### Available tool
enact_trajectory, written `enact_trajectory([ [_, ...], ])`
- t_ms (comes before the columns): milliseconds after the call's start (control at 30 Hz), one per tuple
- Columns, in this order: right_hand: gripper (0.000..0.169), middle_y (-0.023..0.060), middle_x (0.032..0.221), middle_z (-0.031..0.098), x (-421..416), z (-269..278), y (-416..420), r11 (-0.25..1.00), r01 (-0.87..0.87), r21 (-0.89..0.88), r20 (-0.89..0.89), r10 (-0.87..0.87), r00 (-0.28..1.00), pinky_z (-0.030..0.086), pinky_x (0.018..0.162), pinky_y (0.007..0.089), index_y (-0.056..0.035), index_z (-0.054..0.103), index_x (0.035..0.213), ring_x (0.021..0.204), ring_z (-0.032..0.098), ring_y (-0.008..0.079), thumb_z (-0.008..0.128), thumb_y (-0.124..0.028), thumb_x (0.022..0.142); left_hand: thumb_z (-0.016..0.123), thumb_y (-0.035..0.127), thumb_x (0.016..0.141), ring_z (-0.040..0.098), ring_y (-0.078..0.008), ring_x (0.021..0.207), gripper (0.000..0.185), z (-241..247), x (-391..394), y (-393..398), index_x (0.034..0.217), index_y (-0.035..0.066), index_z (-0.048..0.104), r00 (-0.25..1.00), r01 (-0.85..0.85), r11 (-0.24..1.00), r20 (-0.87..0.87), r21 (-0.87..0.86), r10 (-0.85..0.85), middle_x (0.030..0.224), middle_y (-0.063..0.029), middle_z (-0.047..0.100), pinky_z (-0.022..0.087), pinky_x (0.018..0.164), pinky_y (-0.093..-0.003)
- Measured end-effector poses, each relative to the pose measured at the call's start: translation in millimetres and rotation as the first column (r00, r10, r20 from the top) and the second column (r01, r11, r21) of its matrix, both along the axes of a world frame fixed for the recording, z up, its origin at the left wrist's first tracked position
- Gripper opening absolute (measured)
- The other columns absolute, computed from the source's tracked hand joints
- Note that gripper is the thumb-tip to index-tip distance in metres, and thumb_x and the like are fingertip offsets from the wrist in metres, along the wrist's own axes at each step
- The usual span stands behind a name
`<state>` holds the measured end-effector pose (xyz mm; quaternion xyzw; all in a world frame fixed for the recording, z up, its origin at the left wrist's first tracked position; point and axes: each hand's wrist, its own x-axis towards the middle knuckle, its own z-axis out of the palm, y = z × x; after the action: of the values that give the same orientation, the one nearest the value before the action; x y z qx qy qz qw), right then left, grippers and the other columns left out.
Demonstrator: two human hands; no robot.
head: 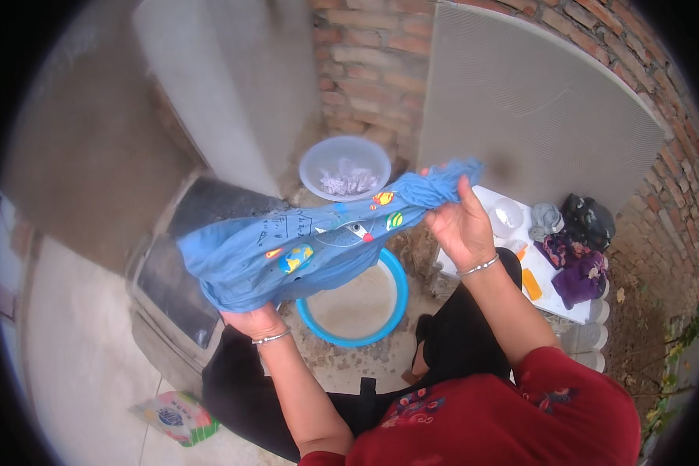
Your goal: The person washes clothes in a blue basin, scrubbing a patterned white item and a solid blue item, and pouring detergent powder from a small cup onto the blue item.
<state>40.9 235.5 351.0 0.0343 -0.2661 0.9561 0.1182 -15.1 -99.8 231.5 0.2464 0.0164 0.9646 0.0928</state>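
Observation:
A blue printed cloth garment (pixel 326 239) with rocket and planet pictures stretches between my two hands. My left hand (pixel 257 320) grips its lower left edge, the fingers mostly hidden behind the fabric. At the upper right, my right hand (pixel 459 224) holds the bunched end, with the thumb up beside the folds. Below the garment stands a blue-rimmed basin (pixel 403 291) of cloudy water, partly covered by the cloth. Behind it, a translucent basin (pixel 378 152) contains a pale patterned cloth (pixel 349 182).
On my right, a white board (pixel 571 311) carries dark and purple clothes (pixel 576 279), a grey cloth (pixel 546 221), a clear bowl (pixel 505 218) and an orange brush (pixel 531 284). A detergent bag (pixel 177 416) lies on the floor at left. A brick wall (pixel 378 76) rises behind.

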Motion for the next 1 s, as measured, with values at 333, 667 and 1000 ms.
enact_trajectory([
  [333, 0.027, 0.0043, 0.103, 0.057, -47, -55, -1, 0.932, -0.008, 0.363, 0.251, -0.09, 0.964, 0.046, 0.086, 0.0343, -0.0048, 0.051, 0.111, 0.093, 0.056, 0.0154, 0.051, -0.024, 0.093, 0.037, 0.027, 0.095, 0.042, -0.0263, 0.122, 0.048, -67, 22, 121, 0.134, -0.002, 0.034, 0.967, -0.008, 0.463, 0.11, -0.886, 0.228, 0.134, -0.0167, 0.042, 0.033, 0.103, -0.0363],
  [667, 0.023, 0.0045, 0.101, 0.059, -63, -16, 20, 0.864, 0.267, 0.427, 0.105, -0.341, 0.934, 0.047, 0.082, 0.0304, -0.0029, 0.054, 0.106, 0.092, 0.057, 0.0133, 0.05, -0.022, 0.094, 0.044, 0.041, 0.091, 0.043, -0.0297, 0.119, 0.055, -36, 33, 146, 0.129, 0.001, 0.042, 0.909, 0.006, 0.648, 0.274, -0.761, 0.313, 0.132, -0.0158, 0.044, 0.035, 0.101, -0.0426],
  [1000, 0.035, 0.0066, 0.101, 0.059, -40, 27, 6, 0.855, 0.178, 0.487, 0.026, -0.217, 0.976, 0.047, 0.082, 0.0284, -0.0005, 0.052, 0.114, 0.09, 0.058, 0.0134, 0.049, -0.029, 0.094, 0.036, 0.059, 0.088, 0.039, -0.0327, 0.122, 0.071, -12, 35, 117, 0.133, 0.005, 0.039, 0.832, 0.167, 0.933, 0.553, -0.318, 0.039, 0.136, -0.0151, 0.039, 0.03, 0.104, -0.0462],
])
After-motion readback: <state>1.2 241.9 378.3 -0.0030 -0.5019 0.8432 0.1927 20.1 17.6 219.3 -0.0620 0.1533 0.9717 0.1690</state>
